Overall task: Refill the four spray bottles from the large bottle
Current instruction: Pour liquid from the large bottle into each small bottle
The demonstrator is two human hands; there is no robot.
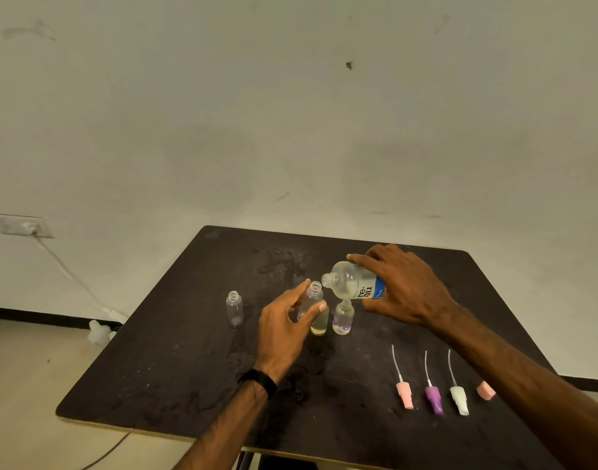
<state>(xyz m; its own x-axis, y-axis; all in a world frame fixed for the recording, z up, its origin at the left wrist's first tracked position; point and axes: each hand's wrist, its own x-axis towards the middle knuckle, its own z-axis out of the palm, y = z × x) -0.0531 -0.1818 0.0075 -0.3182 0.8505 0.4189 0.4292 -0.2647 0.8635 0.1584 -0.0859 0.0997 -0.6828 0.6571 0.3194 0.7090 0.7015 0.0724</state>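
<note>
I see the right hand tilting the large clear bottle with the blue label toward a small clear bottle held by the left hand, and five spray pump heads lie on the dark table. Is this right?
Not quite: the head view shows four pump heads, not five: pink, purple, white and a salmon one partly hidden by the right forearm. The rest holds: the right hand tilts the large clear bottle with the blue label toward the small clear bottle held by the left hand, over the dark table.

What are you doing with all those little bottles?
A person is refilling small spray bottles. The right hand tips the large bottle toward the small bottle that the left hand holds, their mouths close together. Another small bottle stands just beside it, and an empty-looking one stands apart to the left. The spray tops lie in a row on the dark table, waiting.
</note>
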